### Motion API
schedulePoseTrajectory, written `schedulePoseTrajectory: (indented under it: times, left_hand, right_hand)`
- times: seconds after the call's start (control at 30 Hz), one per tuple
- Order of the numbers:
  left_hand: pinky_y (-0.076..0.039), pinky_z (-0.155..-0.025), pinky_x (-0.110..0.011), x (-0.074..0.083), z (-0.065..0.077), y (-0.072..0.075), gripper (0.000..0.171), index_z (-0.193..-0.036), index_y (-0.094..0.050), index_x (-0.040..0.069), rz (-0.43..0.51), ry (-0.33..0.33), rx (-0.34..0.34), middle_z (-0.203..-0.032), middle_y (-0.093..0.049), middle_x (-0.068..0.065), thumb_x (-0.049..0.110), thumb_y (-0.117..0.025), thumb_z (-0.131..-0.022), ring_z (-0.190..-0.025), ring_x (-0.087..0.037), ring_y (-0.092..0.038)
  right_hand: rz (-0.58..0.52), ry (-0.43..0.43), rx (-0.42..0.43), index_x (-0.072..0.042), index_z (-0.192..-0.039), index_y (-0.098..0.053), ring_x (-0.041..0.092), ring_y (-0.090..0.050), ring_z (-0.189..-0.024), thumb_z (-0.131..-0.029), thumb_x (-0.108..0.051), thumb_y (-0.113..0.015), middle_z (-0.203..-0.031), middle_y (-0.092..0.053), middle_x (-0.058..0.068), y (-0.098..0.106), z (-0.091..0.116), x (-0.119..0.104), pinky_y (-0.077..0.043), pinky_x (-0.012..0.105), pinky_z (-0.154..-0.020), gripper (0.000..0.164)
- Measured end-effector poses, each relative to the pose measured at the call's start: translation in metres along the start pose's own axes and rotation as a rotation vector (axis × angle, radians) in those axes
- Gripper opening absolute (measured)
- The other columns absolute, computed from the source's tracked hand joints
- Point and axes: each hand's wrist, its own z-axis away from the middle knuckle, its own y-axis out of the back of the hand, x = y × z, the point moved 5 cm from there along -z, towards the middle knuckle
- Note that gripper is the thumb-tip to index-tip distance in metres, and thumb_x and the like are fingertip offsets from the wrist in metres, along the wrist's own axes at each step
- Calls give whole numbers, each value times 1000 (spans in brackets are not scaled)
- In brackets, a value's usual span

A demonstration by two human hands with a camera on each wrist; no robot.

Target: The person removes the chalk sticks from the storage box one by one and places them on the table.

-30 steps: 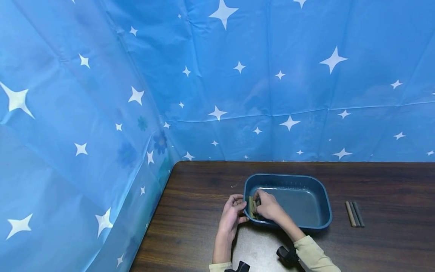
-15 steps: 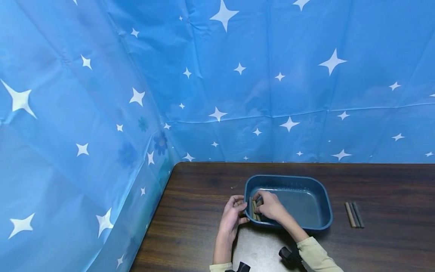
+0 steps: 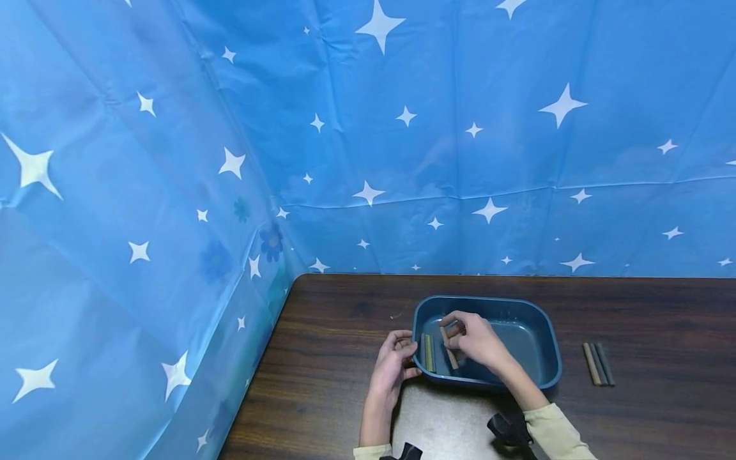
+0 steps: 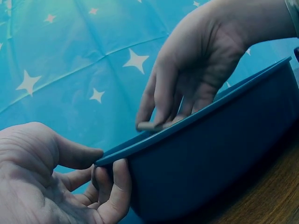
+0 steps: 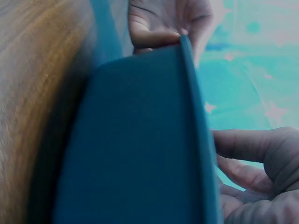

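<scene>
We see the right hand [image 3: 474, 338] pinching 1 thin stick [image 3: 452, 359] inside the blue tub [image 3: 520, 342], left hand [image 3: 391, 364] gripping the rim [image 4: 145, 143]; we judge the stick light, stiff, best held mid-length.

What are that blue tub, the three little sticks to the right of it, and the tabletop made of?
Blue tub: probably molded plastic, smooth and slightly glossy, given the soft highlights inside.
Three little sticks: matte; possibly wood, chalk or clay, too small to tell.
Tabletop: wood or wood-look laminate, judging by its dark grain and satin sheen.
</scene>
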Motion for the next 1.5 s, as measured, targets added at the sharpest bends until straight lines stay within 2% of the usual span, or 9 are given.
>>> schedulePoseTrajectory:
  times: [0.37,0.77,1.0,1.17,1.5]
  left_hand:
    - [-52,-58,-25,0,0,0,26,-124,-53,0,14,-6,8,-99,-61,-7,5,-59,-100,-74,-14,-58]
    - [-52,-58,-25,0,1,0,26,-125,-52,0,8,-4,11,-101,-60,-8,5,-59,-100,-75,-15,-57]
    - [-52,-58,-25,0,1,0,27,-125,-52,0,8,-5,13,-102,-60,-8,5,-59,-100,-76,-15,-57]
    - [-52,-58,-25,0,1,-1,26,-125,-52,0,9,-8,8,-101,-60,-7,5,-59,-100,-76,-15,-57]
    - [-52,-59,-26,0,1,-1,29,-127,-51,-1,0,-7,16,-100,-60,-7,5,-59,-99,-77,-16,-57]
  right_hand:
    - [-30,16,44,11,-134,-56,33,-69,-96,-97,3,-62,-114,-65,29,38,18,-5,-62,48,-76,39]
    - [-14,-27,127,13,-137,-52,32,-69,-96,-98,2,-62,-118,-62,32,80,37,9,-62,49,-77,42]
    - [-7,-20,142,15,-139,-49,34,-69,-99,-100,0,-61,-122,-60,36,103,47,21,-61,50,-79,43]
    - [19,-36,159,15,-140,-47,34,-69,-99,-101,-1,-60,-120,-61,34,117,56,29,-61,48,-79,44]
    - [33,-75,192,16,-143,-44,25,-71,-94,-102,-4,-60,-121,-61,33,147,72,46,-62,44,-78,48]
